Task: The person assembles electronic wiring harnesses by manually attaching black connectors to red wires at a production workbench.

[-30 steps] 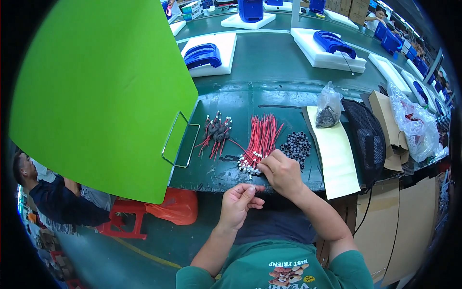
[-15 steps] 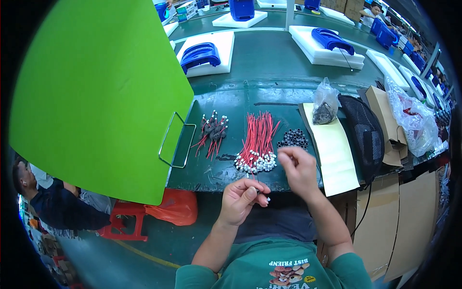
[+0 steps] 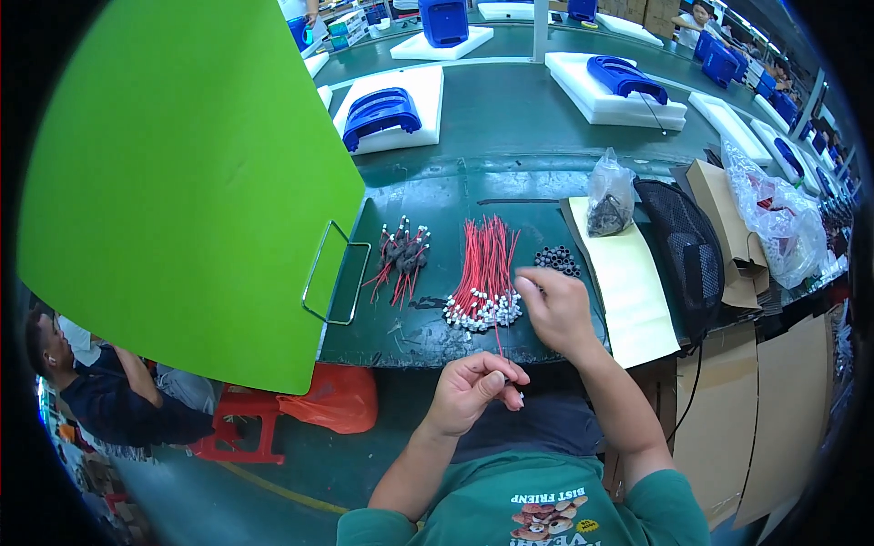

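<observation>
My left hand [image 3: 469, 396] is closed in a pinch just off the near edge of the bench. It grips a red wire [image 3: 500, 340] that rises toward the bench, while a small white connector pokes out below the fingers. Over the bench edge, my right hand [image 3: 557, 308] has its fingers curled together; whatever they hold is hidden. Beyond that hand lies a pile of small black ring-shaped pieces [image 3: 557, 260]. To its left spreads a bundle of red wires [image 3: 489, 259] with white connectors at the near end. Farther left is a heap of red wires with dark grey sleeves [image 3: 401, 257].
A green panel [image 3: 200, 182] with a metal handle [image 3: 355, 282] stands left. On the right are a yellow sheet [image 3: 637, 300], a bag of dark parts [image 3: 610, 205], a black mesh pouch [image 3: 683, 259] and cardboard. Blue housings [image 3: 381, 114] rest on white foam beyond. A person sits at left.
My left hand has shifted slightly right and down, and the red wire above it shows more clearly. My right hand has moved a little left and down, still curled.
</observation>
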Motion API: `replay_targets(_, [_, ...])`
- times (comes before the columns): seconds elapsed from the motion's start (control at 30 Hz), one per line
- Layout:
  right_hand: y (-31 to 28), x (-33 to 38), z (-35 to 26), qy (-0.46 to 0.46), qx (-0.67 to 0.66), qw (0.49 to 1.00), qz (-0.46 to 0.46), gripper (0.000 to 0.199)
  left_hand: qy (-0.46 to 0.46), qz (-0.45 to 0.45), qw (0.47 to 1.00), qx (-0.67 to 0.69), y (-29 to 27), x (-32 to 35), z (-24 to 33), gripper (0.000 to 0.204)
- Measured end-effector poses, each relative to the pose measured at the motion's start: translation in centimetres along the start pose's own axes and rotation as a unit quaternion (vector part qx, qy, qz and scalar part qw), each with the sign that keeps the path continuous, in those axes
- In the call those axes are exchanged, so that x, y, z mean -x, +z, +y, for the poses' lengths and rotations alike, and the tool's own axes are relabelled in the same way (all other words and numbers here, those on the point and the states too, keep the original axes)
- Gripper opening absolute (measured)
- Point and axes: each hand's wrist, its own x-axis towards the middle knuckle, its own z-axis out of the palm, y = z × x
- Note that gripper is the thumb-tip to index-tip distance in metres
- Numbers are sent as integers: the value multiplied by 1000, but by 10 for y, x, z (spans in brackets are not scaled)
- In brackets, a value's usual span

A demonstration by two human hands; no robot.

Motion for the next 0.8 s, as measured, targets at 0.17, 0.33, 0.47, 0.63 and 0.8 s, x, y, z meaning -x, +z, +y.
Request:
replay_targets(0.17, [-40,47,-6,279,-406,850,-184,23,-107,-96,989,28,9,-12,-2,20])
replay_targets(0.33, [-47,65,-10,255,-565,782,-57,19,-158,-127,979,24,17,-19,-17,21])
replay_targets(0.47, [-54,68,-7,238,-512,823,58,19,-76,-11,997,8,23,-24,-20,17])
replay_targets(0.63, [-70,80,-20,205,-404,891,-25,20,14,89,991,96,16,-28,-18,14])
replay_targets(0.8, [-58,85,-27,196,-446,872,-47,17,24,92,986,135,27,-30,-18,9])
